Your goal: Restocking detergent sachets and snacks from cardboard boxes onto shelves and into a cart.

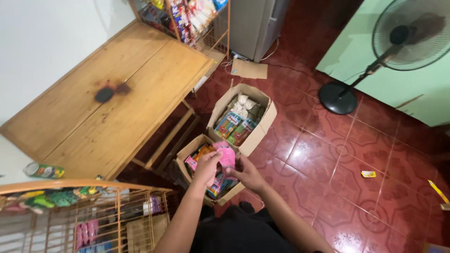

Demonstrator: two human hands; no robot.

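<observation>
Over open brown cardboard box (187, 157) on glossy red tiles, left hand (206, 167) and right hand (247, 174) both pinch soft pink plastic packet (226, 154).

small shop | wire racks (197, 21) of snack packets (colourful) | stocked cardboard boxes (243, 119) on tiled floor (356, 159)

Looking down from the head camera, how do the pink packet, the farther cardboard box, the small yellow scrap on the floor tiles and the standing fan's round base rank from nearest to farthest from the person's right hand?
1. Pink packet: held at the right hand.
2. Farther cardboard box: just beyond, up the picture.
3. Yellow scrap: on the tiles, to the right.
4. Fan base: upper right, farthest.
</observation>
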